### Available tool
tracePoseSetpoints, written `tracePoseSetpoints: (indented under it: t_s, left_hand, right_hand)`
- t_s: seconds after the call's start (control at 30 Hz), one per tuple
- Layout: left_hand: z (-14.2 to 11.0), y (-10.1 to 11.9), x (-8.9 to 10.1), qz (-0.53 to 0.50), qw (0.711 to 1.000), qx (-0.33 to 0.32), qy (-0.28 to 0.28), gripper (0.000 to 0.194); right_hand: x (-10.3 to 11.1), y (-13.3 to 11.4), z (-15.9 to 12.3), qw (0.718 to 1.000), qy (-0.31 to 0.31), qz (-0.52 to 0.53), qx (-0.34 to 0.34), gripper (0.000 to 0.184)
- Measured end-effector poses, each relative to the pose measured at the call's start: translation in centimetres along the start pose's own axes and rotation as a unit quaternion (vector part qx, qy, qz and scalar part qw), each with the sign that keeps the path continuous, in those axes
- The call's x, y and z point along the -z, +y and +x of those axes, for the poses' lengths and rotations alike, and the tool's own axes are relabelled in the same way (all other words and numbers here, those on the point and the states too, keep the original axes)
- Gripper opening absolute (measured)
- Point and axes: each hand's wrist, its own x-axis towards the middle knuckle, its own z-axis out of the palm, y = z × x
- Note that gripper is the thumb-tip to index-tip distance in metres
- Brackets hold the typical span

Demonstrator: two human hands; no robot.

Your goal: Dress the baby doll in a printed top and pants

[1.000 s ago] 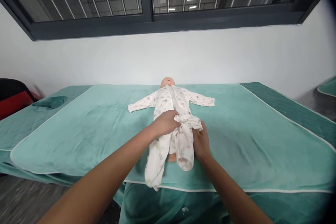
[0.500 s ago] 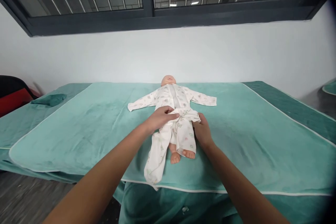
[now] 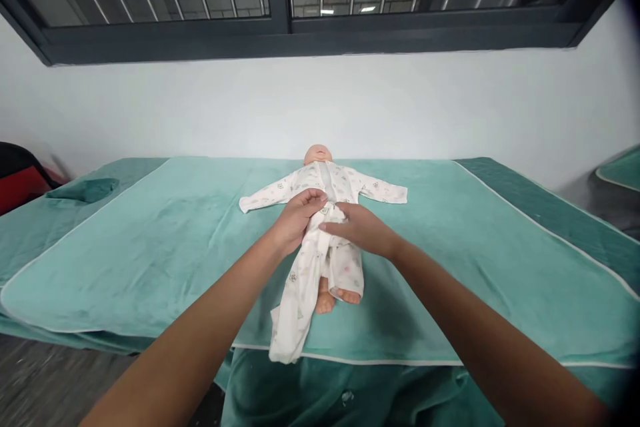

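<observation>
A baby doll (image 3: 318, 153) lies on its back on the green padded bed, its head toward the wall. It wears a white patterned top (image 3: 300, 184) with both sleeves spread out. White patterned baby trousers (image 3: 296, 307) are bunched at its waist; one leg covers a doll leg, while the other hangs loose and flat toward the bed's front edge. Both doll feet (image 3: 326, 300) show below the cloth. My left hand (image 3: 300, 217) pinches the waistband on its left side. My right hand (image 3: 363, 230) grips the bunched waistband from the right, thumb and fingers around the cloth.
The green bed cover (image 3: 150, 253) with white piping spreads to both sides. A white wall (image 3: 320, 103) and a dark-framed barred window (image 3: 290, 33) rise behind. A red and black item (image 3: 23, 180) stands at far left.
My right hand has moved from the doll's right-hand side in toward the middle of the waistband. My left hand has shifted slightly up, and the loose trouser leg is pulled narrower.
</observation>
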Motion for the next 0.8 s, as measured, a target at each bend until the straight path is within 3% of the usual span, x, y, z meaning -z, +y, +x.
tracePoseSetpoints:
  t_s: [0.13, 0.2, 0.3, 0.4, 0.53, 0.6, 0.7, 0.8]
  left_hand:
    - [-1.4, 0.2, -0.1, 0.192, 0.981, 0.002, -0.033, 0.039]
    - [-1.9, -0.1, -0.1, 0.216, 0.974, 0.006, -0.063, 0.041]
    - [-2.0, -0.7, 0.0, 0.125, 0.99, 0.025, -0.052, 0.039]
    - [-1.4, -1.3, 0.0, 0.001, 1.0, 0.015, -0.02, 0.039]
    - [-0.8, -1.9, 0.1, -0.073, 0.997, 0.018, 0.028, 0.045]
    - [-0.8, -1.9, 0.2, -0.063, 0.997, 0.025, 0.045, 0.045]
    - [-1.3, -1.6, 0.5, 0.003, 0.999, 0.022, 0.029, 0.044]
    - [-1.9, -0.8, 0.7, 0.109, 0.991, 0.045, -0.068, 0.043]
  right_hand:
    - [0.8, 0.6, 1.2, 0.988, 0.042, 0.136, -0.06, 0.024]
    - [0.7, 0.7, 1.3, 0.975, 0.031, 0.204, -0.083, 0.021]
    - [0.3, 0.8, 1.3, 0.953, 0.002, 0.29, -0.089, 0.02]
    - [0.2, 1.0, 1.1, 0.942, -0.053, 0.321, -0.082, 0.032]
    - [0.4, 1.3, 0.6, 0.955, -0.185, 0.214, -0.09, 0.039]
    - [0.4, 1.4, 0.5, 0.961, -0.206, 0.156, -0.1, 0.038]
    - [0.1, 1.7, 0.7, 0.966, -0.125, 0.203, -0.102, 0.033]
    - [-0.3, 2.1, 1.0, 0.956, -0.022, 0.276, -0.099, 0.023]
